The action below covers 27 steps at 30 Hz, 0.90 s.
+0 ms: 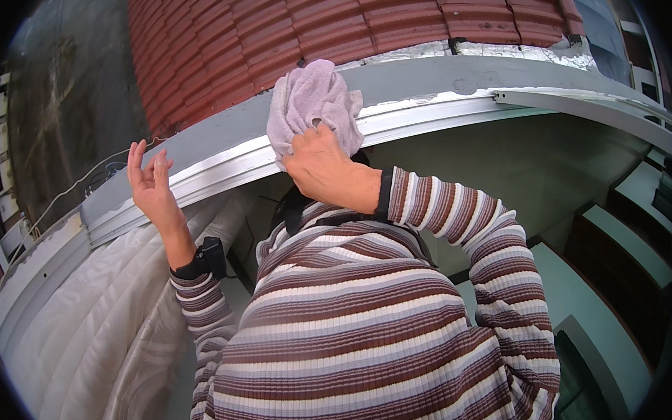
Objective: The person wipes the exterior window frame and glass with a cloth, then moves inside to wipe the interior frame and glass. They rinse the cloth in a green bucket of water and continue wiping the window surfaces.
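A bunched pinkish-grey cloth (314,96) is gripped in my right hand (327,169), over the white metal window track (235,166) and the grey sill (211,130). Part of the track and sill is hidden behind the cloth. To the left, my left hand (156,184) is raised near the track with its fingers apart and nothing in it. A black strap with a small device (209,260) circles my left wrist.
Beyond the sill slopes a red tiled roof (255,26). A sliding window frame edge (584,112) stands at the right of the track. Pale curtains (92,322) hang at the lower left. A thin cable (78,180) runs outside on the left. Cabinets (625,239) stand at the right.
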Motion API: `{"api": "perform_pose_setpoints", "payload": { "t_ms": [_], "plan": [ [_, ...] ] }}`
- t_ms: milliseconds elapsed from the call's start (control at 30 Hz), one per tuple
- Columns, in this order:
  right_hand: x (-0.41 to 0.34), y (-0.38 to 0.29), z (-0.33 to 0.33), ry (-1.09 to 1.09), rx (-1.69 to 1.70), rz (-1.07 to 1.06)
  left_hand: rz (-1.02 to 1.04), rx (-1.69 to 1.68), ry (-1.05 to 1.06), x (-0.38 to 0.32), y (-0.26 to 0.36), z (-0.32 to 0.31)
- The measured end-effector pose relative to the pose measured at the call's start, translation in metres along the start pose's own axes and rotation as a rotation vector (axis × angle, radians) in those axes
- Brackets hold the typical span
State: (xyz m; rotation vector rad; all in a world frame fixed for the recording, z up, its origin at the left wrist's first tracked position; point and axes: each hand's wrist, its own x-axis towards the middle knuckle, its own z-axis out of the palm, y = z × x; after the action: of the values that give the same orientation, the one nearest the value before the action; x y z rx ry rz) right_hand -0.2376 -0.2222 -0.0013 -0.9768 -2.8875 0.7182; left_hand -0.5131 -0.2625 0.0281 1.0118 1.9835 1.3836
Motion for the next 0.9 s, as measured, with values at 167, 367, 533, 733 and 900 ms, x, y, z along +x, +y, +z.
{"api": "perform_pose_setpoints", "payload": {
  "t_ms": [167,367,533,733,900],
  "plan": [
    [-0.062,0.066,-0.035,-0.009,-0.143,0.097,0.014,0.019,-0.034,-0.013,0.006,0.021],
    [-0.137,0.151,-0.075,-0.105,-0.363,0.276,0.04,0.046,-0.017,-0.036,0.0,0.039],
    [-0.14,0.16,-0.06,0.054,-0.133,0.186,0.023,0.024,-0.065,-0.05,0.001,0.049],
    [-0.083,0.101,-0.027,0.105,0.132,0.145,0.037,-0.012,-0.197,-0.054,0.002,0.084],
    [-0.035,0.099,-0.035,-0.172,1.055,0.394,-0.067,0.05,-0.537,-0.039,0.01,0.116]
  ]
}}
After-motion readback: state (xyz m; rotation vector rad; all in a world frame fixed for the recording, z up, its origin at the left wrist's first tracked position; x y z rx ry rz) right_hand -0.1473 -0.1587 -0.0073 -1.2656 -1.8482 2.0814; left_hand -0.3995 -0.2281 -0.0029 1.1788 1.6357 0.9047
